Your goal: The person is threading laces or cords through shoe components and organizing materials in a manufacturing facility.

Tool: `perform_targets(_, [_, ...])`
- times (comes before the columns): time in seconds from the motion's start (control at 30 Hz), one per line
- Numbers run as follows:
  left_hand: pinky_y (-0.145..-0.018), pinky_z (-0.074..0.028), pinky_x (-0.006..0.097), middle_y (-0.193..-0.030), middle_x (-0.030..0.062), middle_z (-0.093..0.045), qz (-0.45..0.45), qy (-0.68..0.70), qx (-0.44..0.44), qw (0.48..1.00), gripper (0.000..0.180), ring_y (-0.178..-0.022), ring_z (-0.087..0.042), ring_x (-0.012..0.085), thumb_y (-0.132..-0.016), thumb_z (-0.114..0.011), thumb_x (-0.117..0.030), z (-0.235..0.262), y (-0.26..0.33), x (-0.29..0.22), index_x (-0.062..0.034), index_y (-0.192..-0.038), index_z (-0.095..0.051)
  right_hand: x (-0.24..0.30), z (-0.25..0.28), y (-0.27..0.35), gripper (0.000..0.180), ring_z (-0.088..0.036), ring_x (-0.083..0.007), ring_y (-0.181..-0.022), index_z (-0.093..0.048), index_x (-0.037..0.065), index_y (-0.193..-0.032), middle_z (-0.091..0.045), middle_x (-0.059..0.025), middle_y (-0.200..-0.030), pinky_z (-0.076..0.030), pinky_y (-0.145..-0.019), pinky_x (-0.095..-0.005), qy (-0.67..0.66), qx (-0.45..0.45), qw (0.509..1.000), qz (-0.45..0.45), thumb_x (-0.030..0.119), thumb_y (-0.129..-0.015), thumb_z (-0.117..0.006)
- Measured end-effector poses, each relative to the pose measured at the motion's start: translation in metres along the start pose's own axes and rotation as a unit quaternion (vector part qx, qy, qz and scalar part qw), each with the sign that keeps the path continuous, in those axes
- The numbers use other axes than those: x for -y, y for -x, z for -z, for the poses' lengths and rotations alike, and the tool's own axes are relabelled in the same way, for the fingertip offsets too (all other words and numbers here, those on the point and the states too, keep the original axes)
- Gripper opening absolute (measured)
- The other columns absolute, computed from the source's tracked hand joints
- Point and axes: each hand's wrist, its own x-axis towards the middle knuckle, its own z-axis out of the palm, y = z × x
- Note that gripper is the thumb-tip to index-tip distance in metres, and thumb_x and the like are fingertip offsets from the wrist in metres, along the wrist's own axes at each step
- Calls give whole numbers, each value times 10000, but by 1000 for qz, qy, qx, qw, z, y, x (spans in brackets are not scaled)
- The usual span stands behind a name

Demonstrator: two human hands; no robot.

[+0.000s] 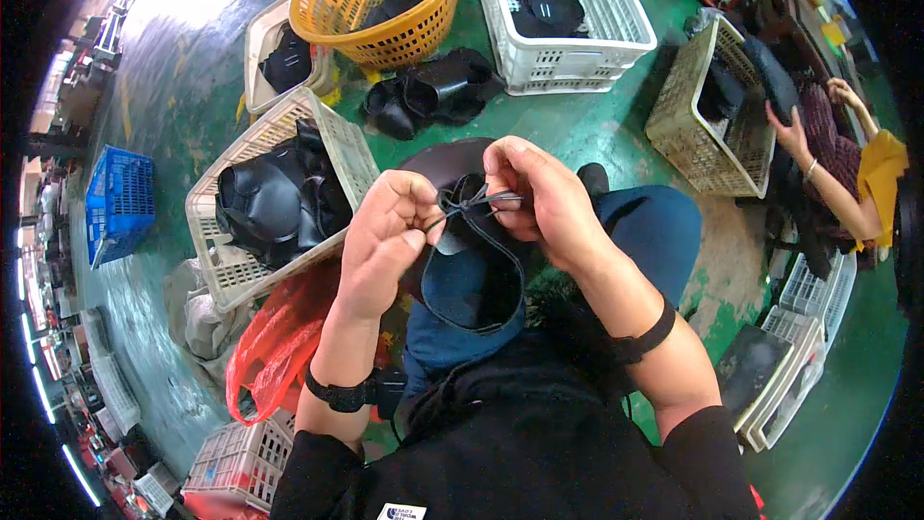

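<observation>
A black shoe upper (515, 279) rests over my lap, its rounded opening facing me. Above that opening a thin dark shoelace (470, 203) is crossed in a small knot or bow. My left hand (380, 246) pinches one side of the lace between thumb and bent fingers. On the other side, my right hand (547, 195) grips a loop of the same lace, its fingers curled. Both hands are close together, with the knot between them. Part of the upper is hidden behind my hands.
Black uppers fill a cream crate (217, 279) at left. Others lie in a yellow basket (385, 43), a white crate (577, 67) and on the floor (428, 91). A red plastic bag (279, 342) sits by my left arm. At right, a person (847, 178) handles a dark piece beside another crate (688, 149).
</observation>
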Motion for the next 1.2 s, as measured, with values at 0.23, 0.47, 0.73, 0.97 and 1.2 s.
perform_targets(0.23, [-653, -382, 189, -849, -8, -548, 9, -175, -29, 984, 466, -732, -491, 35, -859, -551, 76, -8, 7, -2, -7, -1303, -433, 0, -1, 7, 166, -372, -45, -536, -544, 108, -998, -505, 44, -777, -229, -441, -209, -29, 14, 999, 5, 271, -969, -550])
perform_targets(0.47, [-716, -442, 217, -869, 10, -581, 35, -170, -53, 983, 523, -774, -544, 70, -867, -541, 114, -12, 8, -4, -3, -1365, -432, -1, 10, 8, 161, -387, -43, -560, -552, 104, -1040, -542, 47, -807, -267, -464, -199, -69, 60, 996, 11, 131, -900, -627])
perform_targets(0.73, [-560, -375, 184, -902, 38, -660, -55, -320, -7, 946, 645, -608, -472, 35, -799, -522, 151, -11, 29, -9, -32, -1415, -461, 1, 15, 22, 246, -472, -46, -600, -578, 71, -1160, -557, 28, -766, -363, -512, -196, 105, 138, 983, 58, 184, -942, -576])
perform_targets(0.97, [-534, -340, 186, -805, 16, -583, -49, -323, 19, 945, 668, -589, -427, 41, -747, -585, 128, -20, 39, -3, -34, -1388, -485, -5, 10, 24, 257, -443, -26, -659, -563, 32, -1180, -471, 66, -729, -366, -606, -178, 160, 141, 967, 136, 91, -930, -562])
perform_targets(1.2, [-537, -296, 184, -730, -54, -479, -48, -194, -61, 978, 264, -602, -375, 5, -898, -590, 62, -21, 47, 15, -11, -1148, -547, -29, 13, 15, 167, -359, 10, -637, -494, 73, -1018, -394, 100, -723, -283, -555, -182, 60, 105, 984, 130, 26, -899, -602])
